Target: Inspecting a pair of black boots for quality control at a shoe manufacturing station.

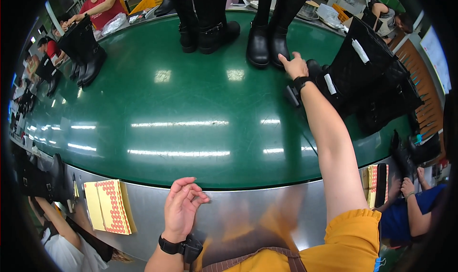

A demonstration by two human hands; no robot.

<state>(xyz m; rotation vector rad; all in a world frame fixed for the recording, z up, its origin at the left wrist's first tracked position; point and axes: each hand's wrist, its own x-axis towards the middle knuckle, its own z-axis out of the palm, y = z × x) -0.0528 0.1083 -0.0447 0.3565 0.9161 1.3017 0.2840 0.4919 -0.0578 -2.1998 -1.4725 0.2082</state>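
Observation:
My right hand (295, 67) is stretched far across the green surface, thumb and fingers apart, right by the toe of a black boot (279, 45). Whether it touches that boot I cannot tell. The boot's mate (258, 48) stands upright at its left. Just right of my right wrist, more tall black boots (363, 57) with white paper tags lean over at a slant. Low in front of me my left hand (181, 207) hovers over the metal edge, palm turned inward, fingers loosely bent and holding nothing.
Another pair of buckled black boots (210, 36) stands at the far side of the green conveyor belt (167, 95). Further boots (85, 57) are at the left. Sheets of round red stickers (110, 206) lie on the metal ledge (148, 210). Co-workers are around the belt.

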